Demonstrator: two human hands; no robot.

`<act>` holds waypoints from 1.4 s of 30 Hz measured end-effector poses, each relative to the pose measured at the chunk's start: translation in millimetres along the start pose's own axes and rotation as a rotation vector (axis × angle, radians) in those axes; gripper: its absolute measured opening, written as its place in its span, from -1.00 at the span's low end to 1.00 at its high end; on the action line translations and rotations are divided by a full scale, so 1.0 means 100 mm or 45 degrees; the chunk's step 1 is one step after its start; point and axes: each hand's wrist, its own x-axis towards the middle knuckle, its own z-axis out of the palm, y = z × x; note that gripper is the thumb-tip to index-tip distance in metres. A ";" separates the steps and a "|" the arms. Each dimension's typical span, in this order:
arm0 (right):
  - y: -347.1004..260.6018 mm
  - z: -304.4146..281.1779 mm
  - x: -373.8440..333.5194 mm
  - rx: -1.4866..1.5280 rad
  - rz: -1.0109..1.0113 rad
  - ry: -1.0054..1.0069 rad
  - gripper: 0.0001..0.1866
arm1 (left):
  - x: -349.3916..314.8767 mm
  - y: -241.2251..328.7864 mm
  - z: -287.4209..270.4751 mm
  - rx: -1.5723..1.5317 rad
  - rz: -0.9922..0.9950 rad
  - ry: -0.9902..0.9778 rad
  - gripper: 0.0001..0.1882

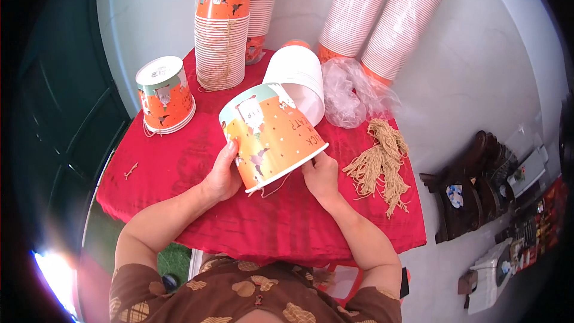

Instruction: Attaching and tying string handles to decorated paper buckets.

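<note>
An orange and teal paper bucket [275, 134] with a Halloween print is held tilted, its base up and its white rim toward me. My left hand [222, 173] grips its left side, thumb on the outer wall. At the rim's right end, my right hand [321, 176] is closed on the edge; some of its fingers are hidden. A thin piece of twine [278, 189] hangs from under the rim between my hands. Just behind the bucket, a white stack of nested buckets [296, 72] lies on its side, open end toward me.
On the red tablecloth [227, 224] stand a short bucket stack [166, 98] and a tall one [221, 48]. Wrapped stacks [359, 9] lean against the wall beside crumpled plastic [344, 96]. A bundle of twine [382, 164] lies right, a twine scrap [131, 170] left.
</note>
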 end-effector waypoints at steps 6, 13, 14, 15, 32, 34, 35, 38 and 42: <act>-0.12 -0.05 0.00 0.088 0.096 -0.107 -0.87 | 0.02 0.07 -0.01 -0.043 -0.050 0.052 -0.24; -0.07 -0.07 0.00 0.231 0.190 -0.097 -0.92 | 0.04 0.08 -0.05 -0.024 -0.022 0.049 -0.23; -0.07 -0.07 0.00 0.251 0.162 -0.105 -0.92 | 0.04 0.10 -0.03 -0.048 -0.047 0.068 -0.23; -0.06 -0.07 -0.01 0.270 0.135 -0.113 -0.91 | 0.04 0.13 -0.01 -0.073 -0.073 0.087 -0.23; -0.07 -0.18 0.00 0.564 -0.141 -0.311 -0.90 | 0.18 0.34 -0.10 -0.204 -0.246 0.199 -0.10; -0.05 -0.19 0.00 0.583 -0.153 -0.328 -0.90 | 0.17 0.34 -0.09 -0.216 -0.258 0.198 -0.10; -0.04 -0.18 0.00 0.588 -0.118 -0.347 -0.88 | 0.16 0.34 -0.08 -0.204 -0.247 0.193 -0.10; -0.01 -0.17 -0.01 0.621 -0.033 -0.391 -0.83 | 0.15 0.34 -0.04 -0.140 -0.185 0.192 -0.10; -0.01 -0.18 -0.01 0.707 0.080 -0.345 -0.77 | 0.14 0.36 0.03 -0.102 -0.128 0.247 -0.12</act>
